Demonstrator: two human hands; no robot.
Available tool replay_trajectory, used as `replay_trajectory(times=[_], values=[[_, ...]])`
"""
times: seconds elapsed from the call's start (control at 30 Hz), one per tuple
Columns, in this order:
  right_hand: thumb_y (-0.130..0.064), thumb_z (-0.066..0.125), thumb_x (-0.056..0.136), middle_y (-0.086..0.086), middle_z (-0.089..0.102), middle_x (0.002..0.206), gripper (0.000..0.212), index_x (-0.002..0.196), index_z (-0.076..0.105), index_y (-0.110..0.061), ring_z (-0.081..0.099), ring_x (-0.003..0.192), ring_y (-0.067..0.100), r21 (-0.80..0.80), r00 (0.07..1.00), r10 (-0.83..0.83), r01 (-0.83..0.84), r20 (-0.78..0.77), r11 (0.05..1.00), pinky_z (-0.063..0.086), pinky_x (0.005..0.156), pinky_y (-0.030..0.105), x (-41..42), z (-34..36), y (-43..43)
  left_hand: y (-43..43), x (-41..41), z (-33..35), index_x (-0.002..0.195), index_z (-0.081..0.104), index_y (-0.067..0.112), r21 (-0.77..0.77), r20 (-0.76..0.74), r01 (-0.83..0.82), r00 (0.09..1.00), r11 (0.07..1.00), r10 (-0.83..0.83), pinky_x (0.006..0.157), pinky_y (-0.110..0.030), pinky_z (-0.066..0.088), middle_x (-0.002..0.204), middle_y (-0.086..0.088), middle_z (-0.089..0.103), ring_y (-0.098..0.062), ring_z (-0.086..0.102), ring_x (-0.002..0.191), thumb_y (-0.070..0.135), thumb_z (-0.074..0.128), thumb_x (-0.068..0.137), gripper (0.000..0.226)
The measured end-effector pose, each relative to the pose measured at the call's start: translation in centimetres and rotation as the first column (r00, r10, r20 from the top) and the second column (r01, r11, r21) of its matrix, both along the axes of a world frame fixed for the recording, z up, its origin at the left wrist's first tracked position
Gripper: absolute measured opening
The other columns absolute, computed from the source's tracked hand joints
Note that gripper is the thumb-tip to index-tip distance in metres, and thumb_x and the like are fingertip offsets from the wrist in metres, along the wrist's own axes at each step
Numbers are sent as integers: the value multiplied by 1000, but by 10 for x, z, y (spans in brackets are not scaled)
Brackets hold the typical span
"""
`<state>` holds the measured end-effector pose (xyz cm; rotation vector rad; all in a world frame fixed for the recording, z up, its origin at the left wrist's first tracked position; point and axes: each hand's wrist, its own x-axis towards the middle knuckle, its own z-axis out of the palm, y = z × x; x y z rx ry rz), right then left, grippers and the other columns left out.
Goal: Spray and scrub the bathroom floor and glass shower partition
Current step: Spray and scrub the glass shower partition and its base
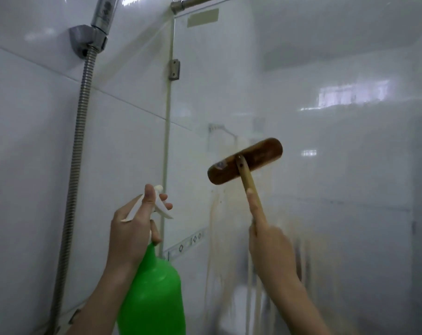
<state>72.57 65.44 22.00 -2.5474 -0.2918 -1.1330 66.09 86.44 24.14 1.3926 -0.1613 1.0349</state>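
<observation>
left hand (135, 228): grips neck of green spray bottle (154, 293), fingers at white trigger
right hand (270, 250): grips brush handle
brush (245, 161): head up against glass partition (326, 141), brown streaks below

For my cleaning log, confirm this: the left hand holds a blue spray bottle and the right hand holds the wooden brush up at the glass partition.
Wrong on the colour: the head view shows the spray bottle is green, not blue. The rest stands: the left hand holds it, and the right hand holds the wooden brush up at the glass partition.
</observation>
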Motion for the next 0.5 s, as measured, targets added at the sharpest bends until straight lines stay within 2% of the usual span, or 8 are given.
replay_trajectory(times=[0.07,0.1,0.17,0.27,0.33,0.37,0.43,0.5], values=[[-20,33,103,-7,48,64,75,143,-28,-40,52,52,6,45,998,18,-15,-54,999,54,54,21,-11,-31,3,1,-2,-4,91,76,24,-12,0,-4,1000,1000,4,40,-19,41,90,2,79,-26,48,49,56,48,92,43],[-20,33,103,-6,48,64,75,144,-27,-39,53,53,8,53,999,31,-31,-9,998,54,53,23,-5,-23,12,1,-1,-5,91,75,25,-15,-8,-4,1000,1000,4,39,-20,42,88,3,79,-28,49,51,57,48,92,42],[-15,36,101,-3,49,61,76,148,-20,-36,52,50,13,42,996,46,-50,83,998,48,47,28,17,19,40,1,-2,-8,91,75,26,-26,-24,-4,1000,1000,3,40,-22,42,86,4,79,-30,50,55,57,50,91,40],[-10,38,99,3,53,64,76,152,-9,-37,50,50,17,-1,990,109,-109,87,994,41,45,30,36,68,62,0,-2,-11,92,75,26,-35,-28,6,1000,999,-7,41,-24,43,87,2,79,-29,53,56,58,50,90,41],[-12,37,100,1,53,64,75,151,-12,-38,52,51,16,34,994,104,-105,33,994,42,45,28,25,41,51,-1,-3,-13,94,75,23,-45,-19,20,1000,999,-21,41,-22,43,89,0,79,-25,51,49,59,49,89,45],[-14,37,101,0,55,67,75,149,-15,-40,56,55,16,43,995,102,-101,-9,994,47,47,28,13,8,40,-1,-3,-14,95,76,21,-57,-13,26,1000,998,-27,40,-21,42,90,-1,79,-21,50,46,59,49,89,46],[-15,35,103,-1,58,75,77,143,-25,-43,63,67,16,29,991,87,-84,-102,996,57,62,32,-18,-56,23,1,-3,-17,95,76,21,-71,-11,27,1000,997,-28,40,-20,41,91,-2,79,-21,50,45,58,49,91,46],[-16,31,103,-3,50,67,77,137,-31,-46,56,58,14,47,980,112,-106,-164,993,57,61,33,-17,-71,25,1,-5,-19,94,76,21,-69,-24,21,999,997,-23,40,-20,41,91,-1,79,-17,49,42,56,49,94,44]])
